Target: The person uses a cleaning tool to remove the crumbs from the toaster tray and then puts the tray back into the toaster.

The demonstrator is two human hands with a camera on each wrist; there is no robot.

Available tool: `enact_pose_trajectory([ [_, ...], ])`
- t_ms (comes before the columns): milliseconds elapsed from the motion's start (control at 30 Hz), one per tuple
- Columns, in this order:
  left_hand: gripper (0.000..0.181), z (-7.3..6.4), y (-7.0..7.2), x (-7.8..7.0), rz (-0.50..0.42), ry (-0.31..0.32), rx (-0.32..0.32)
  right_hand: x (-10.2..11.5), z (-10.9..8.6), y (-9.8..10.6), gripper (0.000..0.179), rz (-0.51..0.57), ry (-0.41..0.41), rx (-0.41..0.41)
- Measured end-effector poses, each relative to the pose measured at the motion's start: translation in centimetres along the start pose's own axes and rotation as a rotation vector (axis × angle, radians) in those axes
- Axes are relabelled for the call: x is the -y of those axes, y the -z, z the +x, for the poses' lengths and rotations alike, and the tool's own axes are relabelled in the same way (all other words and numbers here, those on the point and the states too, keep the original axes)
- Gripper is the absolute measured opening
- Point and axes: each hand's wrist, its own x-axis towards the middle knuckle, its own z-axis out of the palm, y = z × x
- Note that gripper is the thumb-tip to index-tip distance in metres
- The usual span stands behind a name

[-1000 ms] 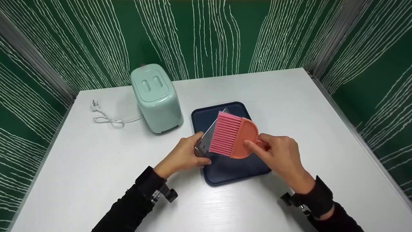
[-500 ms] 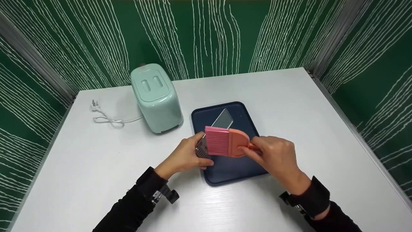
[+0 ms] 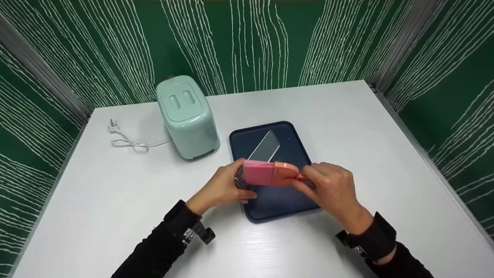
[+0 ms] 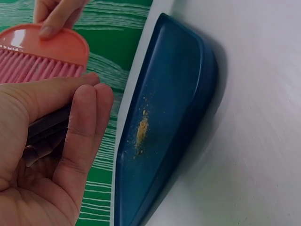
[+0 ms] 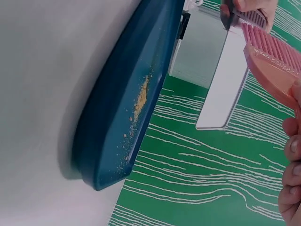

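Observation:
In the head view my left hand (image 3: 220, 186) holds a flat metal crumb tray (image 3: 265, 150) by its dark ribbed end. The plate slants above a navy serving tray (image 3: 279, 206). My right hand (image 3: 334, 185) pinches the handle of an orange brush (image 3: 285, 173) with pink bristles. Those bristles lie over the ribbed end, close to my left fingers; whether they touch it I cannot tell. Yellowish crumbs (image 4: 141, 132) lie on the navy tray in the left wrist view. The right wrist view has the crumb tray (image 5: 225, 84) tilted, with the bristles near its dark end.
A mint-green toaster (image 3: 187, 116) stands at the back left of the white table (image 3: 370, 154). Its white cord and plug (image 3: 133, 143) lie to its left. Green walls (image 3: 262, 46) with white lines enclose the table.
My right hand has swung the brush down and left, turning it flatter toward the crumb tray's ribbed end. More of the metal plate now shows. My left hand has barely moved.

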Motion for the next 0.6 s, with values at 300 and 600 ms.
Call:
enact_pose_trajectory([
  [300,0.059,0.0,0.0,0.1,-0.028,0.019,-0.005,-0.6,0.0,0.2,0.055,-0.042,0.075,0.023],
  [600,0.063,-0.1,0.1,-0.1,-0.042,0.052,-0.004,-1.1,0.1,0.3,0.055,-0.050,0.071,-0.079],
])
